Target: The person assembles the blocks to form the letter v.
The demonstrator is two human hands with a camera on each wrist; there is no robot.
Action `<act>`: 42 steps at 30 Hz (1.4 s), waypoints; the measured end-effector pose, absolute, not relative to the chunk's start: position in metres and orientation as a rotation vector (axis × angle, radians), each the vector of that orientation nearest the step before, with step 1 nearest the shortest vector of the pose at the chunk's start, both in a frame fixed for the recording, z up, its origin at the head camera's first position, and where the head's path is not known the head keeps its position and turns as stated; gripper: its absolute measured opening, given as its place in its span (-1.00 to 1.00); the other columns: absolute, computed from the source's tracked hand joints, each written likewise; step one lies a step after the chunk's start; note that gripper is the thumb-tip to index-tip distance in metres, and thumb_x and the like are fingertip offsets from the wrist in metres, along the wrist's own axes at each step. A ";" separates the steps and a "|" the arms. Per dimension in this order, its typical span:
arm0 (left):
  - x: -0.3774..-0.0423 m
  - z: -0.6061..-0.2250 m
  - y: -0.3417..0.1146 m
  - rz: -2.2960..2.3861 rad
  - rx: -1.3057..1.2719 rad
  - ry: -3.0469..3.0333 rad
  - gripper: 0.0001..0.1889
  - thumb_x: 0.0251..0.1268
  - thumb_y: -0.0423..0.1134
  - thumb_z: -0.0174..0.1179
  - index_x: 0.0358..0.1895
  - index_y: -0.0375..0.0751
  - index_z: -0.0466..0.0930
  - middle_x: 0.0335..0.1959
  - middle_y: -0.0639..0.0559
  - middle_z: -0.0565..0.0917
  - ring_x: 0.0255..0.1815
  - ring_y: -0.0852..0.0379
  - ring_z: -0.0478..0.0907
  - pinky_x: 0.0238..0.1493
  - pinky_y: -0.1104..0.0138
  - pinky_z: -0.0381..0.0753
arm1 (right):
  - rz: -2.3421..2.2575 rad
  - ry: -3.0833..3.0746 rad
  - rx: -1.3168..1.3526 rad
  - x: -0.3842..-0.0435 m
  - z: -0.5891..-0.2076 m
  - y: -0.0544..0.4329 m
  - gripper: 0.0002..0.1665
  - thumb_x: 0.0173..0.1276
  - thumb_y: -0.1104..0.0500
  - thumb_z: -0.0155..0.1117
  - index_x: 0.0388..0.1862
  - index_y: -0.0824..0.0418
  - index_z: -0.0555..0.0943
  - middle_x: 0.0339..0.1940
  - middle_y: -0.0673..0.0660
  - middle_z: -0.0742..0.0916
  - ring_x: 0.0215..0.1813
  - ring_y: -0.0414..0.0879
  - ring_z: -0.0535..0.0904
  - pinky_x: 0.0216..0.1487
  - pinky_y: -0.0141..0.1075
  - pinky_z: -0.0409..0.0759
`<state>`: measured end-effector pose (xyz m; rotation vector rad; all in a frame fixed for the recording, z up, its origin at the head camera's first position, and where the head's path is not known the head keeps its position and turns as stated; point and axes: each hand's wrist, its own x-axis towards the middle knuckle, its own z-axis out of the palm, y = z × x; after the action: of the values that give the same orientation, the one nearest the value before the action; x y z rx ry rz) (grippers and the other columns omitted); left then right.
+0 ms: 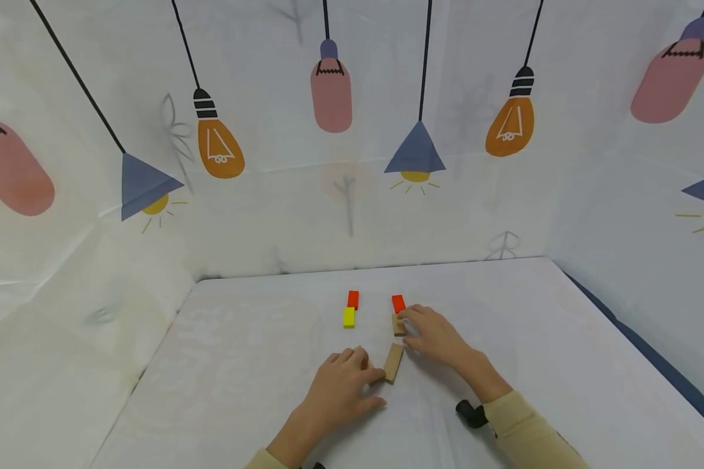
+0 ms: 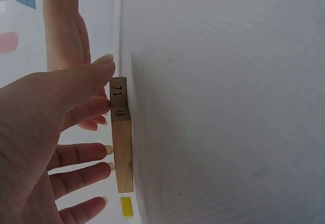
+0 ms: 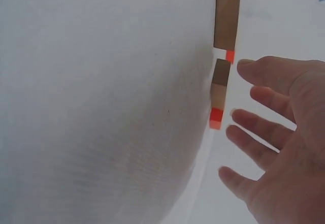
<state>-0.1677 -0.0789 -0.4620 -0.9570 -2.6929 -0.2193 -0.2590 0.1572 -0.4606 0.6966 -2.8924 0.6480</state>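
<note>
Plain wooden block (image 1: 394,362), long, flat (numbers 71, 48 on end); left hand (image 1: 341,384) touching

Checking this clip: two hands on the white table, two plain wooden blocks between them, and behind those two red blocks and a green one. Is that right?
Not quite. The block in front of the left red block is yellow, not green, as the head view shows. The rest holds: left hand, right hand, two wooden blocks and another red block.

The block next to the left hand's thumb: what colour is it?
Plain tan wood block, clearest in the head view.
</note>
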 end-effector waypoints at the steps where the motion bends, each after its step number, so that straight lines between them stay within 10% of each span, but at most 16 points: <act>1: -0.168 -0.462 -0.079 -0.217 -0.957 -2.694 -0.61 0.05 0.25 0.39 -0.05 0.29 0.72 -0.28 0.24 0.46 -0.26 0.28 0.40 -0.12 0.28 0.56 | 0.651 -2.893 0.704 -0.260 -0.460 0.157 -0.49 0.17 0.20 0.45 0.13 0.14 0.59 0.15 0.12 0.66 0.22 0.09 0.57 0.27 0.03 0.51; 42: -0.168 -0.464 -0.079 -0.223 -0.936 -2.787 -0.62 0.14 0.26 0.33 0.02 0.32 0.70 -0.25 0.25 0.45 -0.22 0.28 0.39 -0.06 0.25 0.58 | 0.580 -3.024 0.639 -0.276 -0.460 0.150 -0.49 0.21 0.10 0.45 0.16 0.12 0.62 0.11 0.08 0.68 0.19 0.05 0.57 0.25 0.00 0.52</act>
<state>-0.1684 -0.0787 -0.4638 -0.9362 -2.7866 -0.2227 -0.2758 0.1502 -0.4600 0.6395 -3.0237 0.5802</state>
